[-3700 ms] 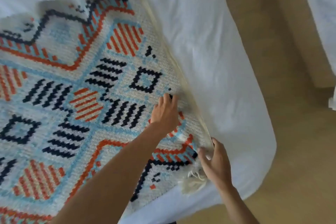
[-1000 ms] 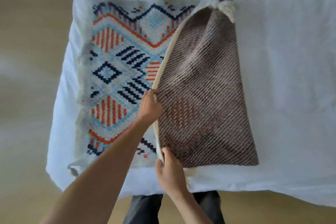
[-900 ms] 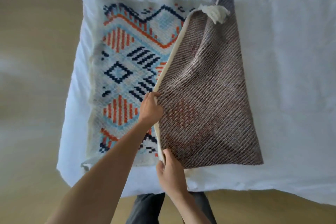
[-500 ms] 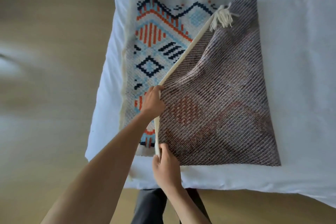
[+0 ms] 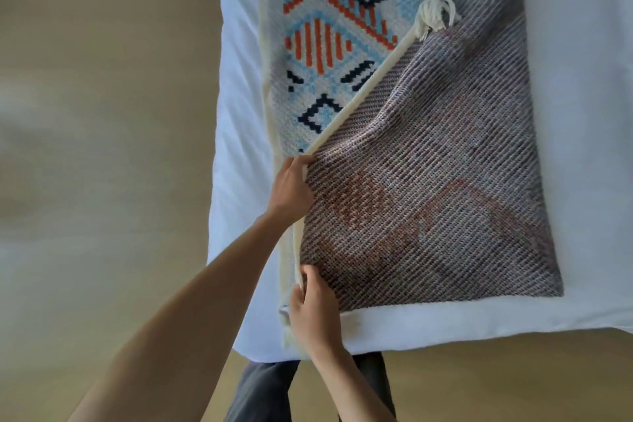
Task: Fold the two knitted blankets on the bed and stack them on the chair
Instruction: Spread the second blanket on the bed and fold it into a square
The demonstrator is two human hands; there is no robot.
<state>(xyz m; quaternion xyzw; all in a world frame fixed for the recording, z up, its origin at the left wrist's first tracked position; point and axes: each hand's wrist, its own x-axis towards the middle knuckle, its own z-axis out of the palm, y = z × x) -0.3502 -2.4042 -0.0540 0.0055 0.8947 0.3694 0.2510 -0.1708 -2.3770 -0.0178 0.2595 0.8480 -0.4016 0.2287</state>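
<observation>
Pinching the blanket (image 5: 428,181) by its cream border (image 5: 359,89), left hand (image 5: 291,188) and right hand (image 5: 313,312), we judge it soft, limp; border holds best.

A tan floor (image 5: 102,113) fills the whole left side and runs on as a strip along the bottom. It looks smooth, and on the left it is blurred, with pale patches of light across it. A white sheet (image 5: 582,113) covers the right and upper part of the view. It shows soft creases down its left side, and its rounded near-left corner hangs out over the floor. Below the sheet's near edge, at the bottom of the view, stand two legs in dark grey trousers (image 5: 260,390), partly hidden.
</observation>
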